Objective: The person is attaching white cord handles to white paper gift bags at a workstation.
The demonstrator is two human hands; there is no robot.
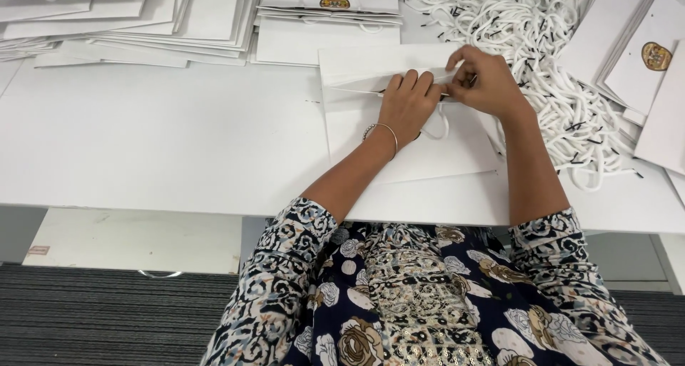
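Head view, looking down on a white bench. Left hand flat-fingered on a white paper bag, pressing at its open mouth, thin bangle on the wrist. Right hand just beside it, fingertips pinched on the bag's top edge, apparently at the end of a white cord handle looping out under the left palm; exact pinch point hidden by the fingers. Bag lying flat directly beneath both hands, near the bench's front edge.

Right of the right hand, touching distance: a tangled heap of white cords with black tips. Further right, fanned flat white bags, one with a round gold-and-brown emblem. Beyond the hands, a neat stack of bags topped by an oval gold emblem. Far to the left of the left hand, loose stacks of plain white sheets or bags. Below the bench, dark ribbed carpet.
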